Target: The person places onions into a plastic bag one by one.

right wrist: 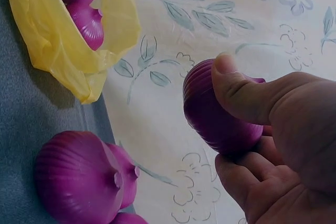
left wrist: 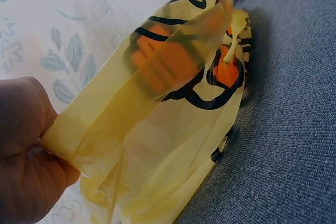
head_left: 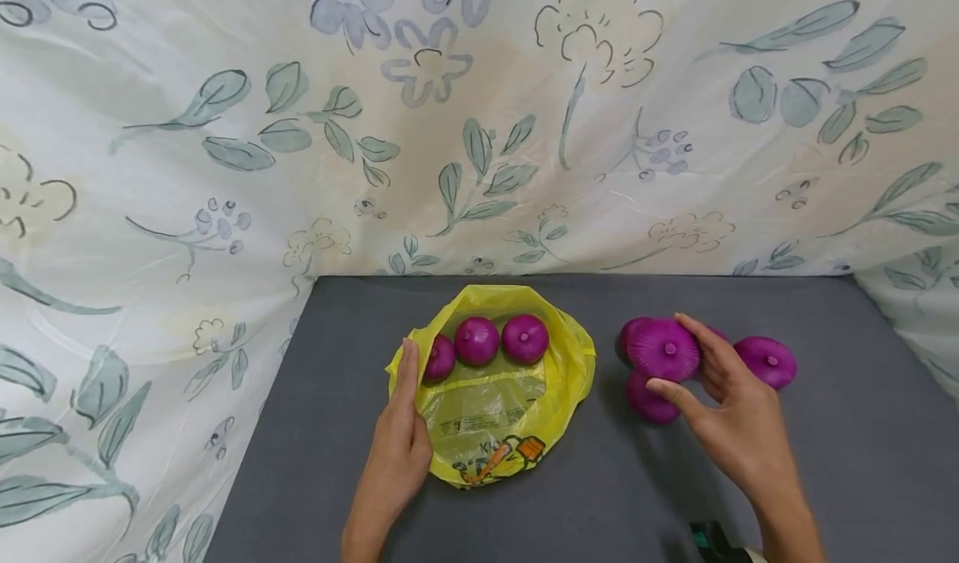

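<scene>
My left hand [head_left: 399, 438] pinches the left rim of a yellow plastic bag [head_left: 565, 413], which stands with its mouth spread wide. Inside it, three purple onions [head_left: 476, 341] lie along the far side. In the left wrist view, thumb and fingers grip the thin edge of the bag [left wrist: 152, 150]. Over to the right, my right hand [head_left: 737, 413] holds a purple onion [head_left: 665, 350] between thumb and fingers. The right wrist view shows this onion [right wrist: 215, 111] raised off the table. Several more onions [head_left: 767, 362] lie beneath and beside that hand.
A dark grey cloth [head_left: 307, 463] covers the table. Behind it and on both sides hangs a pale floral sheet [head_left: 479, 188]. A small black and green object [head_left: 712, 538] shows by the right wrist at the bottom edge.
</scene>
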The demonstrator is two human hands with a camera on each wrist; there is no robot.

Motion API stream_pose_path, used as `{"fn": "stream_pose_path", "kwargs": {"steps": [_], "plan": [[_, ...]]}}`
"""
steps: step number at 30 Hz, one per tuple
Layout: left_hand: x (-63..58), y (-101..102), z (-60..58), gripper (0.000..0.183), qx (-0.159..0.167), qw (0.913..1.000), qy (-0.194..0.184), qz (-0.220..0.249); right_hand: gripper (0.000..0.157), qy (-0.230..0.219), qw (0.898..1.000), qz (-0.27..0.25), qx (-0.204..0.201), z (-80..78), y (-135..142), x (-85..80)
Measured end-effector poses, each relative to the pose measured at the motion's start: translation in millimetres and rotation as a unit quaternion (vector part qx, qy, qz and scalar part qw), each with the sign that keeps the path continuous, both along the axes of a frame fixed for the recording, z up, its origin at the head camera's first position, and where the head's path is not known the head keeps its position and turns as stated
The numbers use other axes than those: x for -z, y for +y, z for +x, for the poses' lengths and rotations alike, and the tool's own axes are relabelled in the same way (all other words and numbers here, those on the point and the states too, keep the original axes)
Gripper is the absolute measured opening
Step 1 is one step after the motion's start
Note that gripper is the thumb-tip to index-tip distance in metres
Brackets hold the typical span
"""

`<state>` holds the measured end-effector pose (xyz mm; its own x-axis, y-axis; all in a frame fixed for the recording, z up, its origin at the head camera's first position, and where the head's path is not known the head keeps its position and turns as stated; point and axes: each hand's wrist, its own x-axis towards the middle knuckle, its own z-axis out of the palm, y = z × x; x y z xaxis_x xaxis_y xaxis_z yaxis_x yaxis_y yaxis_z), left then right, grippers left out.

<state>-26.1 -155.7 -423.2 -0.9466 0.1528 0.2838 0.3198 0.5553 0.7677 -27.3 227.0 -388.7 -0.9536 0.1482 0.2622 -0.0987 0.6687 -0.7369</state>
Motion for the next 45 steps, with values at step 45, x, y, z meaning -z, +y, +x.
{"fn": "stream_pose_path", "kwargs": {"steps": [45], "plan": [[-2.7,1,-0.4,0.089,0.003,0.9999,-0.003,-0.009,0.088,0.029,0.985,-0.076,-0.152,-34.5,-57,-20.5]]}}
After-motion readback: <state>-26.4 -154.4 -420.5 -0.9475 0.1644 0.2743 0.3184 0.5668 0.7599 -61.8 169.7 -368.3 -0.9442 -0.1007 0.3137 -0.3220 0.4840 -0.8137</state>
